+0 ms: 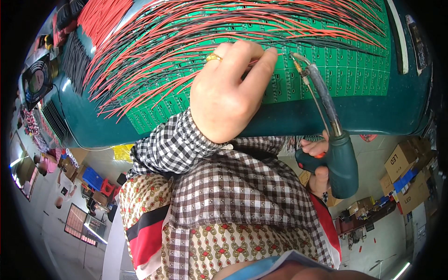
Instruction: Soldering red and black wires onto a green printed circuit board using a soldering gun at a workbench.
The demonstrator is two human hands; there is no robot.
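My left hand [228,93], with a gold ring on one finger, is closed over the green circuit boards [326,77]. Thumb and forefinger pinch a thin red wire [280,54], its end pointing right; most of it is hidden by the hand. My right hand [317,148] is wrapped round the handle of a dark green soldering gun [344,163], a finger by its red trigger. Its metal barrel slants up and left, and the bent tip [295,56] stands just right of the wire end, over the boards. Whether the tip touches a board I cannot tell.
Rows of red and black wires [154,56] lie across the boards' far and left parts. Bundles of red wires [103,18] and black wires [75,58] rest at the far left, near a small black fan [38,80]. Cardboard boxes [406,163] stand at right.
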